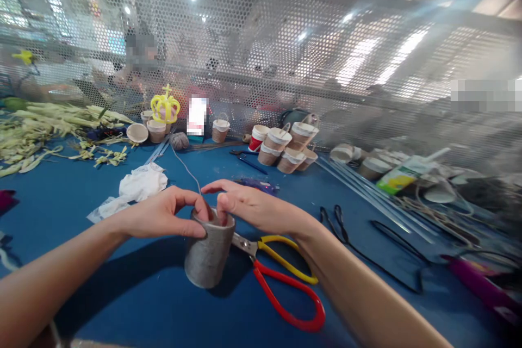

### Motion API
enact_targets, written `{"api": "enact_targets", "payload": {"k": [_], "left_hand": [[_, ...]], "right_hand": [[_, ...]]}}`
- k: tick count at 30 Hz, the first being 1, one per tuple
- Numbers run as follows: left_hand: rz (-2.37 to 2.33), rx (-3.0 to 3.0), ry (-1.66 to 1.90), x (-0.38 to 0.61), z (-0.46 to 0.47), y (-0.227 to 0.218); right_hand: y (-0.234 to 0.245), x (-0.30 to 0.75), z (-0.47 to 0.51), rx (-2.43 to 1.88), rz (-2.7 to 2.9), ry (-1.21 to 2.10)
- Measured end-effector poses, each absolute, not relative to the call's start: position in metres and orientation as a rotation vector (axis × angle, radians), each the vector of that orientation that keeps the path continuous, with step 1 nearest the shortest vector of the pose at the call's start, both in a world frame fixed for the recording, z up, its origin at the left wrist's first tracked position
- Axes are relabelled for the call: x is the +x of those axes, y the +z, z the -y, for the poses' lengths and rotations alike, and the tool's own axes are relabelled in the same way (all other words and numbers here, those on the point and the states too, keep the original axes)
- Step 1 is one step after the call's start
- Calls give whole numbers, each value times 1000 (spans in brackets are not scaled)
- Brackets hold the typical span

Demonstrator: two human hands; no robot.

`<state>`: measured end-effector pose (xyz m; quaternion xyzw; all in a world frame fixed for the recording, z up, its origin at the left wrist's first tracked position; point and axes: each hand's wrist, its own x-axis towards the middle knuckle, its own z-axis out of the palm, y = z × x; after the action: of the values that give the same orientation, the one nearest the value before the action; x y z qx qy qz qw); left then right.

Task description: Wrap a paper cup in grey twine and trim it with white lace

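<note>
A small grey cup wrapped in twine [207, 255] stands on the blue table [142, 293] in front of me. My left hand [165, 213] grips its rim from the left, thumb and fingers closed on it. My right hand [253, 206] comes from the right with fingertips tucked inside the cup's mouth. A thin grey string [185, 168] runs from the cup back to a ball of twine [179, 140]. Scissors with red and yellow handles [285, 283] lie just right of the cup, under my right wrist.
Several paper cups [285, 149] cluster at the back, with a yellow crown [165, 106] and pale leaf strips [49, 125] at the left. A white crumpled bag [138, 185], black scissors [338, 223], thin rods [367, 185] and a glue bottle [403, 176] lie around. A perforated metal screen [285, 38] walls the far edge.
</note>
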<state>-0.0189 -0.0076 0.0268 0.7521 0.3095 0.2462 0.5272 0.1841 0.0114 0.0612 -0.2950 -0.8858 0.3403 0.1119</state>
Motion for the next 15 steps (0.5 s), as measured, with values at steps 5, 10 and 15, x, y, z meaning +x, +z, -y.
{"api": "enact_targets", "payload": {"k": [5,10,15], "left_hand": [[-812,1768,600,-21,4,22],[-829,1745,621,-20,0,18],[-874,1775,645,-18,0,16]], "right_hand": [[62,192,1,-922,2481,779],[51,201,15,-911,2371,564],[43,203,27,-844,2348,463]]}}
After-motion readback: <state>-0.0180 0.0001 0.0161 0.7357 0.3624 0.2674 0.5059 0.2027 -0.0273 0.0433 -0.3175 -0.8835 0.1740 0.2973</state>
